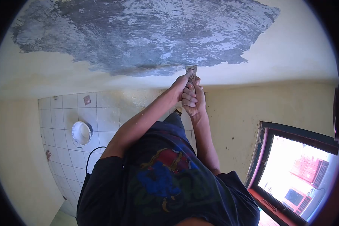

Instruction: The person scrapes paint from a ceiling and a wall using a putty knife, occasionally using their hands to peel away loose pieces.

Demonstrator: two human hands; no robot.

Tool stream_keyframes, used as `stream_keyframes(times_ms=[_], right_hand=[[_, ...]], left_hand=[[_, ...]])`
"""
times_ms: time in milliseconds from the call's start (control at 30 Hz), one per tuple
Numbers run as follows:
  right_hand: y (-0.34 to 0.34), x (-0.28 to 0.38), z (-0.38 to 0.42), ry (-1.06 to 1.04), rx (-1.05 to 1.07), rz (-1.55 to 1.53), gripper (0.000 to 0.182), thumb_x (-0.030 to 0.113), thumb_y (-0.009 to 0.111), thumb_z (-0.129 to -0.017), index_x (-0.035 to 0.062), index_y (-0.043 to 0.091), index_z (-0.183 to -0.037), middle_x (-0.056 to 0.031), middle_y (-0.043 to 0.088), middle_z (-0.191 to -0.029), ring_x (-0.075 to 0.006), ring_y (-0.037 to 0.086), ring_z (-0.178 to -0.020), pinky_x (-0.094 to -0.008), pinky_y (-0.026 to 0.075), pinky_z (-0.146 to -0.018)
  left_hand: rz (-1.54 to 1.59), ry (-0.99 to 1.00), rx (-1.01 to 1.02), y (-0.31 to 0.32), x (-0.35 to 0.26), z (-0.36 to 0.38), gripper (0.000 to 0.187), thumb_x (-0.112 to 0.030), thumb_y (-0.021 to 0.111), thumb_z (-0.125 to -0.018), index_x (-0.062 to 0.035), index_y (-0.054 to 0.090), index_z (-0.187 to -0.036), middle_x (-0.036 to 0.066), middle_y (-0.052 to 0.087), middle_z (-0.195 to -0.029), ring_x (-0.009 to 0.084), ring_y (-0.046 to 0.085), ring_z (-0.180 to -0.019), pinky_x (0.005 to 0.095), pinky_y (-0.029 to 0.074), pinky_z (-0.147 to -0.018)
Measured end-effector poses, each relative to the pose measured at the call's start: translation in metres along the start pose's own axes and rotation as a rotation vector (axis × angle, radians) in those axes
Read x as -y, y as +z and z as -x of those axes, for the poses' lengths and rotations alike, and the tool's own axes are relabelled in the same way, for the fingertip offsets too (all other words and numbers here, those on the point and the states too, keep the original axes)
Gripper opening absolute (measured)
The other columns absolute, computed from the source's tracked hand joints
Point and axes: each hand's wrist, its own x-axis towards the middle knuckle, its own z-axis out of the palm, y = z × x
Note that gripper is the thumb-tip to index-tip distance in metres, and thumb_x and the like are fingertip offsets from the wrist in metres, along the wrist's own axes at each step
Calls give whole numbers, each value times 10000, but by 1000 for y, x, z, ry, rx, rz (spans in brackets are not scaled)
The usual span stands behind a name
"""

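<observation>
With its blade against the wall (222, 75), at the lower edge of the rough grey patch (154, 34), the scraper (192, 69) sits out in front of my chest. My left hand (180, 84) is closed round it high up, thumb near the blade, and my right hand (200, 101) is curled shut about the handle just beside. I judge it light and stiff, the blade thin, perhaps a bit slippery where dusty; the best hold is the handle, close behind the blade, fingers clear of its edge.

Cream walls (229, 109) with a bright window (299, 173) border the tiled floor (108, 119).
</observation>
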Motion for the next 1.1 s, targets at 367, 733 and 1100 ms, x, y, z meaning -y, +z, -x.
stream_keyframes(times_ms=[367, 733, 1100], right_hand=[[-2, -5, -15, -115, -145, 151, 307, 376, 393, -962, 124, 442, -793, 38, 321, -478, -39, 273, -316, -177, 215, -247], [-14, -6, -19, -141, -96, 138, 303, 355, 396, -969, 103, 458, -812, 41, 318, -509, -34, 277, -347, -173, 217, -267], [-17, 6, -11, 2, -37, 72, 255, 338, 435, -954, 129, 463, -810, 37, 353, -536, -37, 295, -339, -173, 215, -259]], left_hand=[[13, -51, -8, -18, 6, -15, 453, -474, 365, -955, -90, 548, -798, 8, 557, -727, 158, 595, -706, 257, 501, -516], [-1, -57, 79, -62, 25, -78, 412, -419, 418, -953, -70, 549, -778, 27, 561, -691, 163, 582, -700, 265, 487, -618], [-180, -193, -234, -29, 16, -40, 358, -423, 434, -938, -107, 566, -830, 6, 551, -700, 165, 551, -523, 284, 493, -462]])
